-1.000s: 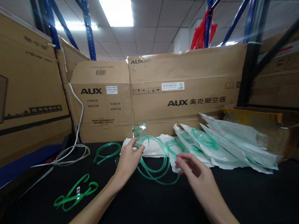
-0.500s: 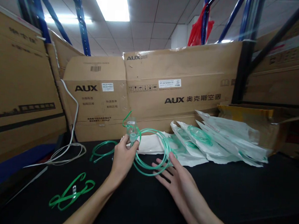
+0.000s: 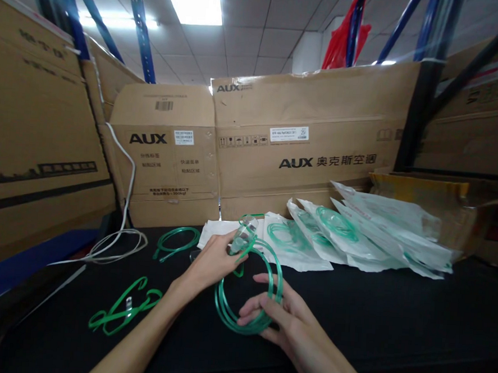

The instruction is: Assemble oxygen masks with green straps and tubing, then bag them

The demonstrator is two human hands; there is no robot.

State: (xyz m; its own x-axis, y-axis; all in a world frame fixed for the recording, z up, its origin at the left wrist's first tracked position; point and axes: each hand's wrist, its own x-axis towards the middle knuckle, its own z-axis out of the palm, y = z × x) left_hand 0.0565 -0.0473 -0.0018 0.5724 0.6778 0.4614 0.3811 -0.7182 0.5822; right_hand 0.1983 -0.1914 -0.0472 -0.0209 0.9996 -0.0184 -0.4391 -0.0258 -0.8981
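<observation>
My left hand [image 3: 216, 259] is closed around a clear plastic oxygen mask [image 3: 245, 234], raised above the black table and partly hidden by the fingers. A thin green strap hangs from the mask. Joined close by is a coil of translucent green tubing [image 3: 220, 304], dangling in several loops. My right hand [image 3: 283, 318] grips this coil at its lower right, with the thumb in front and the fingers through the ring. Behind the mask, a flat white pouch with green tubing [image 3: 288, 237] inside rests on the table.
Several white-and-clear pouches [image 3: 335, 225] lean in a row at right, beside an open carton [image 3: 417, 188]. At left lie a small green tubing coil [image 3: 178, 241], tangled green straps [image 3: 125, 308] and a white cable [image 3: 123, 238]. Cardboard panels [image 3: 249, 181] wall the back.
My left hand has tipped the mask to the right and turned over it. My right hand has gone from loosely spread to curled around the tubing coil, which now hangs lower.
</observation>
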